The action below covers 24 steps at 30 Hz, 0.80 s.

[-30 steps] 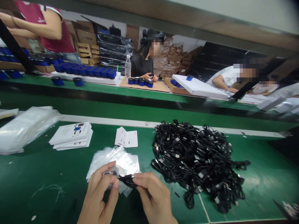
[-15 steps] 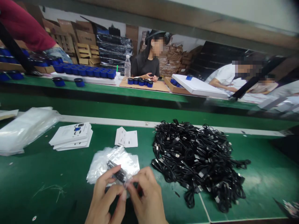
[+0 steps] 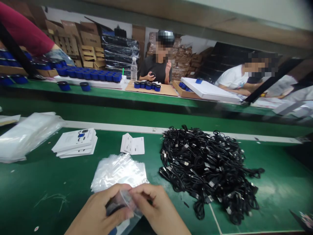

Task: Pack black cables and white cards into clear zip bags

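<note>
Clear plastic bag (image 3: 128, 200): one, thin, glossy; black cable bundle (image 3: 113, 205) showing through; at the bench's (image 3: 36, 195) near edge.
Grip: my left hand (image 3: 97, 212) and right hand (image 3: 158, 209) pinching it between them.
Beside: clear bag stack (image 3: 118, 173); black cable heap (image 3: 207, 173).

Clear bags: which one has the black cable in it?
The bag held between the left hand and right hand, cable showing through it; the pile beside it lies flat.

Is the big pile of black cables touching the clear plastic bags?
Apart. The head view shows a strip of green workbench between the clear plastic bags and the pile of black cables.
</note>
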Tool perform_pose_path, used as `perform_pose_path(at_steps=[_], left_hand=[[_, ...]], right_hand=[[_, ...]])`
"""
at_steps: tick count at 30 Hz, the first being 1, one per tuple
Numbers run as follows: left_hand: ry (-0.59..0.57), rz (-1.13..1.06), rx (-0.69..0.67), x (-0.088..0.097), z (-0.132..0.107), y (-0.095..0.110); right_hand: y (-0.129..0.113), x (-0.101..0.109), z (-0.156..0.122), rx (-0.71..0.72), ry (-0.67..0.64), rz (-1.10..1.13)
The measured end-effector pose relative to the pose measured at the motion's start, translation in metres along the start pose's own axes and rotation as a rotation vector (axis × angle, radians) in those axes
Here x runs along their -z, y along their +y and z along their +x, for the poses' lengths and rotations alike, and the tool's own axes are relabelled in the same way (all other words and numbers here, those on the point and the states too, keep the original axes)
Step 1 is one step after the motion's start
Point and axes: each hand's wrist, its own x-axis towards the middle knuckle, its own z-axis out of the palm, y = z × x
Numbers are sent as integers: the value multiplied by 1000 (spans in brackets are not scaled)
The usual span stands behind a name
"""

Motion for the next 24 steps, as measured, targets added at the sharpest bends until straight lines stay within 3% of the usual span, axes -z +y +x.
perform_pose_path(at_steps=[3,11,20,24], left_hand=[[60,-101,53,-3,2,6],[42,-267,78,-6,2,0],[-54,-123,34,-2,7,-15],[23,-42,-47,-4,3,-10]], right_hand=[[1,1,0,-42,26,125],[9,-2,-1,-50,151,-44],[14,3,-2,106,231,-247],[16,2,-3,129,261,-292]])
